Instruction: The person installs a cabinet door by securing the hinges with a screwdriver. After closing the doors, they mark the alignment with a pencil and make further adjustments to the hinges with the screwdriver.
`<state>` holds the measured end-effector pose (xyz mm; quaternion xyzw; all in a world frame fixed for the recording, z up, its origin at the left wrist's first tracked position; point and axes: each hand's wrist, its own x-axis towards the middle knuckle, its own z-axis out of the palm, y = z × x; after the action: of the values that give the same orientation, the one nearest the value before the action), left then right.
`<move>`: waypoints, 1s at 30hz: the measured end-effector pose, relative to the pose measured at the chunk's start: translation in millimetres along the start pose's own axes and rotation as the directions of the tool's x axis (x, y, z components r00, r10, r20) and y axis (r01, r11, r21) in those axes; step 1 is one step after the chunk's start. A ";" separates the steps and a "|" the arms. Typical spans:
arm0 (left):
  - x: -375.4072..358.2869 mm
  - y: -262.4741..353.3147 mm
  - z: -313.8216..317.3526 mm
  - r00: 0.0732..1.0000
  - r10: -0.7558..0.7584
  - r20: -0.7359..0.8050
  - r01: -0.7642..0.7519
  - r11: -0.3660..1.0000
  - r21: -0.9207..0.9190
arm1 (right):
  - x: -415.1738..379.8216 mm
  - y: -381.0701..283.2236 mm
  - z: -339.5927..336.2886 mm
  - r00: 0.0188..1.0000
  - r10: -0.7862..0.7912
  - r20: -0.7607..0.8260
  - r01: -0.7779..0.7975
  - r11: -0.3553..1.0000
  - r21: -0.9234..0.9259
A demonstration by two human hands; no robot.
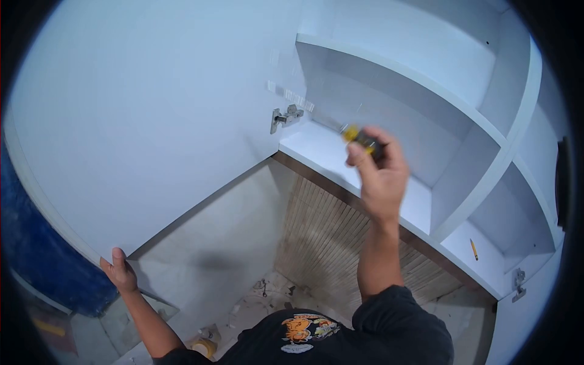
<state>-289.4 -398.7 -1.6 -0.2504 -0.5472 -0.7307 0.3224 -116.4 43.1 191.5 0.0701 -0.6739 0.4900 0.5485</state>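
My right hand [384,173] is closed round the black and yellow handle of a screwdriver [359,135], somewhat blurred. Its shaft points up and left toward a metal hinge [286,117], with a gap between the tip and the hinge. That hinge joins a large white cabinet door [164,121], which stands open on the left, to the white cabinet [465,222]. At the door's lower outer corner, my left hand [120,272] grips the edge, its thumb side showing and the other fingers partly hidden.
Right of the centre divider, a yellow pencil [474,249] lies on the bottom shelf. Another hinge [518,285] sits at the cabinet's right end. Below are a ribbed panel [328,225] and small debris [267,298] on the floor. Something blue [55,249] stands beyond the door.
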 end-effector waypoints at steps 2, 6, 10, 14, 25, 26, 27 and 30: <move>-3.7 1.5 1.8 1.000 -0.008 -0.012 0.009 1.000 0.012 | -9.0 33.9 -7.0 0.986 0.165 0.027 -0.160 0.977 -0.143; -2.7 3.1 3.9 0.999 -0.035 -0.035 0.035 0.999 0.011 | -0.7 79.6 -22.4 0.982 0.187 -0.012 -0.175 0.891 -0.420; -2.6 3.1 4.6 0.998 -0.031 -0.046 0.033 0.999 0.039 | 7.2 99.3 -27.3 0.990 0.137 -0.020 -0.128 0.855 -0.503; -2.8 3.8 4.2 1.000 -0.026 -0.011 0.026 0.999 0.027 | 11.6 108.0 -27.1 0.989 0.149 -0.018 -0.134 0.830 -0.542; -3.8 3.4 1.2 1.000 -0.029 0.002 0.029 1.000 0.012 | 10.2 121.0 -31.7 0.986 0.163 -0.028 -0.155 0.854 -0.496; -3.7 3.3 0.8 1.000 -0.028 0.006 0.028 1.000 0.013 | 10.5 121.1 -31.3 0.988 0.154 -0.026 -0.146 0.853 -0.501; -3.4 3.6 0.7 1.000 -0.027 0.009 0.027 1.000 0.013 | 10.3 120.5 -30.9 0.986 0.162 -0.029 -0.155 0.854 -0.496; -3.2 5.3 4.6 1.000 -0.023 -0.005 0.023 1.000 0.006 | 9.5 120.9 -31.4 0.982 0.182 -0.040 -0.179 0.860 -0.477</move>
<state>-283.3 -394.7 0.8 -0.2411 -0.5514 -0.7333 0.3163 -175.5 132.1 126.0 -0.1293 -0.7794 0.3573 0.4981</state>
